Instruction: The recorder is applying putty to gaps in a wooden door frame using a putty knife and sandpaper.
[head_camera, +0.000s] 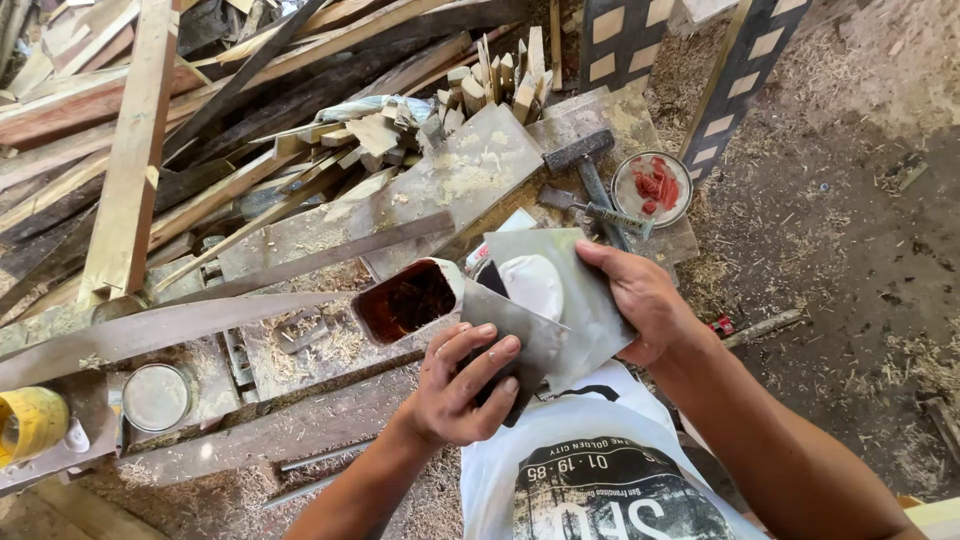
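Observation:
My left hand (460, 385) grips the lower end of a grey sheet (565, 300) that is folded around a container (405, 300). The container's cut-open mouth points left and shows dark reddish-brown liquid inside. Part of its white rounded body (535, 285) peeks out between the folds. My right hand (635, 295) pinches the sheet's right edge, thumb on top. Both hands hold the bundle above my lap, in front of a rough workbench (330, 410).
A hammer (585, 165) and a round tin of red bits (652, 187) lie on the bench's far right. A long grey strip (200, 320), a closed tin (157, 397) and a yellow tub (30, 420) sit left. Scrap planks (130, 150) are piled behind; sawdust covers the ground.

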